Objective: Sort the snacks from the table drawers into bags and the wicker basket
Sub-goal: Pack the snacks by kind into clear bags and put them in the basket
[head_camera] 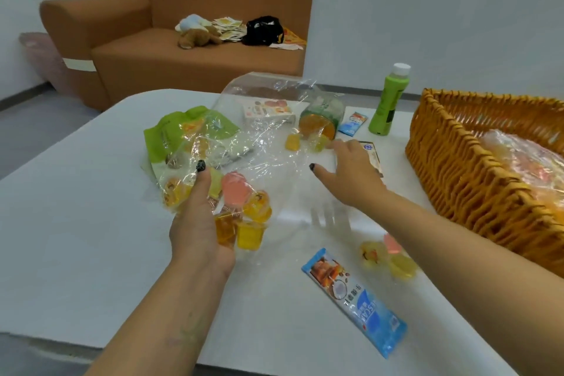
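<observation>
My left hand (198, 223) grips the lower edge of a clear plastic bag (265, 143) with several jelly cups (244, 214) inside it, pink, orange and yellow. My right hand (351, 168) is spread open over the table, fingertips near loose yellow jelly cups (294, 142) beside a tipped jar (319, 125). More jelly cups (387, 256) lie under my right forearm. A wicker basket (457, 180) stands at the right with a clear filled bag (525, 162) in it.
On the white table (76, 223) lie a blue snack packet (354, 299), a green pouch (183, 131), a small box (268, 110), a small blue sachet (352, 123) and a green bottle (387, 101). A brown sofa (183, 49) with toys stands behind.
</observation>
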